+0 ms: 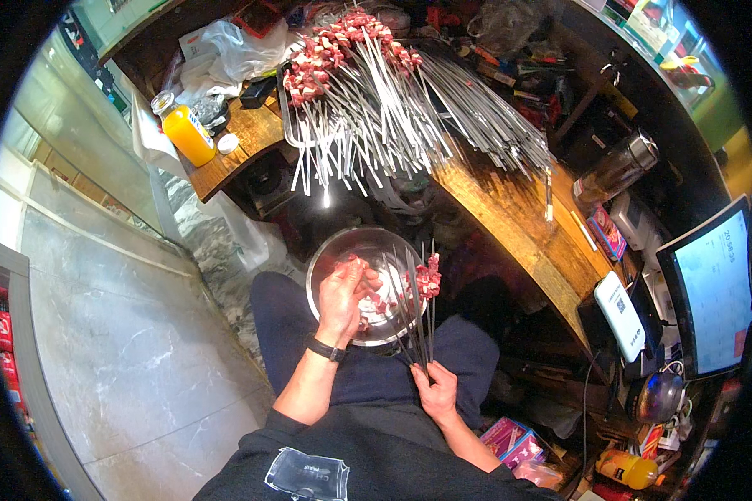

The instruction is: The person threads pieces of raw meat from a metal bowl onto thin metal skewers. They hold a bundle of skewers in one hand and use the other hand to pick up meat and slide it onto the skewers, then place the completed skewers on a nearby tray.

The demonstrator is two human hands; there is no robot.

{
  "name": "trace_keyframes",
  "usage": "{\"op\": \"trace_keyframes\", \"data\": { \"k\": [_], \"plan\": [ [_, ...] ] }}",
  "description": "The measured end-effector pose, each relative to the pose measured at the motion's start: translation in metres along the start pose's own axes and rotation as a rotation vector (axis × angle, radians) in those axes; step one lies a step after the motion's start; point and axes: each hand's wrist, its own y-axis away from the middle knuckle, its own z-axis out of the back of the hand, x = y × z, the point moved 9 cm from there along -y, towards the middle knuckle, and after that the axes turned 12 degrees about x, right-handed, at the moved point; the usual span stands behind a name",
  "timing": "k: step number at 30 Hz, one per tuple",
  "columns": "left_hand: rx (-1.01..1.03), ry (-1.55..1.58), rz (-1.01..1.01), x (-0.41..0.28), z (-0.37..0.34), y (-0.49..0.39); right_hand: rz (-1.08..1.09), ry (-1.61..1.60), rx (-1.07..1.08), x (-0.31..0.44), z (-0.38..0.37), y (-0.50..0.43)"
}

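Note:
On my lap rests a round steel bowl [335, 241] with small pieces of raw red meat [382, 305] in it. My left hand [344, 297], with a watch on its wrist, is over the bowl's left side, its fingers closed on a piece of raw meat. My right hand [437, 388] grips the lower ends of several flat metal skewers [418, 325] that fan upward over the bowl's right side. Pieces of meat are threaded on some of these skewers, near their upper ends; other skewers in the hand look bare.
Ahead on the curved wooden counter [495, 216], a metal tray [282, 119] holds many skewers with meat, beside a pile of bare metal skewers [489, 113]. An orange drink bottle [189, 134] stands at left. A thermos [617, 169] and a monitor [711, 294] are at right.

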Motion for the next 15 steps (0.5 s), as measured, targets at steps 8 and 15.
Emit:
{"op": "trace_keyframes", "data": {
  "k": [8,15],
  "plan": [
    [-0.023,-0.024,0.033,0.007,-0.023,0.01,-0.006,-0.026,-0.044,-0.002,0.003,0.001],
    [0.003,-0.001,-0.052,-0.005,-0.015,0.003,0.021,-0.028,-0.046,-0.002,0.0,-0.001]
  ]
}}
